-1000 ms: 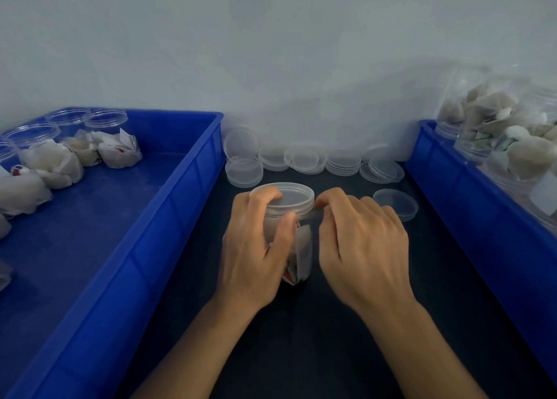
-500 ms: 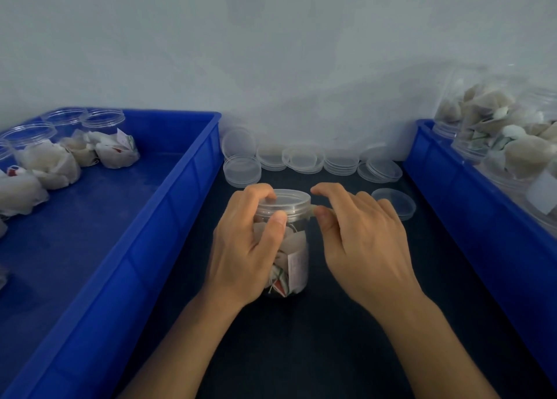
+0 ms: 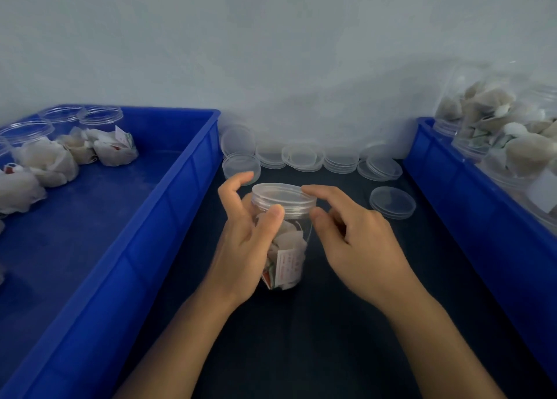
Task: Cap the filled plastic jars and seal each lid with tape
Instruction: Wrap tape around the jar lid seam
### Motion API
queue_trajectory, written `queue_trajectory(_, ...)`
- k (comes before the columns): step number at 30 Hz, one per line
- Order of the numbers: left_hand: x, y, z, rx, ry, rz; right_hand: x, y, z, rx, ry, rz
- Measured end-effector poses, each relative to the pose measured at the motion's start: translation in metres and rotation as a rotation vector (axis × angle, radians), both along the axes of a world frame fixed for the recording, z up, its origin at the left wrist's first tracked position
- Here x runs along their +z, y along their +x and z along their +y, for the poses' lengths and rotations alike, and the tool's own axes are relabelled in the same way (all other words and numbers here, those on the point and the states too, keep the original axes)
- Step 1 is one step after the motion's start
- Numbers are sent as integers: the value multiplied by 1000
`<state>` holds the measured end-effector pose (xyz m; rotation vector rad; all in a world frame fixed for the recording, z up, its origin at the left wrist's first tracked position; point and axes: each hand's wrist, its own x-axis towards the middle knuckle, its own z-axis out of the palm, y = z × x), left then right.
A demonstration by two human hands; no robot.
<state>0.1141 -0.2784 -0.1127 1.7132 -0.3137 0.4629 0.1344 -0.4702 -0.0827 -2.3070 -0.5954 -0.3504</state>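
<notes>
A clear plastic jar (image 3: pixel 289 257) filled with white paper-wrapped packets sits between my hands on the dark table, tilted slightly. A transparent lid (image 3: pixel 283 195) is on its mouth. My left hand (image 3: pixel 244 248) grips the jar from the left, with the thumb on the lid's front rim and the fingers curled behind. My right hand (image 3: pixel 355 242) pinches the lid's right edge, index finger on top and thumb against its side. I cannot make out any tape.
A blue bin (image 3: pixel 168 205) on the left holds several open filled jars (image 3: pixel 45 160). A second blue bin (image 3: pixel 452 193) on the right holds filled jars (image 3: pixel 497 127). Stacks of spare lids (image 3: pixel 340 159) line the wall, and one loose lid (image 3: pixel 391 202) lies near my right hand.
My left hand has slid lower on the jar, showing more of the lid. My right thumb and index finger have opened apart and shifted along the lid's right edge.
</notes>
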Motion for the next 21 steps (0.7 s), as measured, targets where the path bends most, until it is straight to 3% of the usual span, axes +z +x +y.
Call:
queue_trajectory(9,2,-1,-3,143,-57,12,-3,-2,5,48,208,93)
queue_trajectory(18,-4,1,-12,197,-19,12,3,-4,-2,80,152,195)
queue_trajectory(21,-1,0,-12,245,13,-35,3,-3,-5,64,44,131)
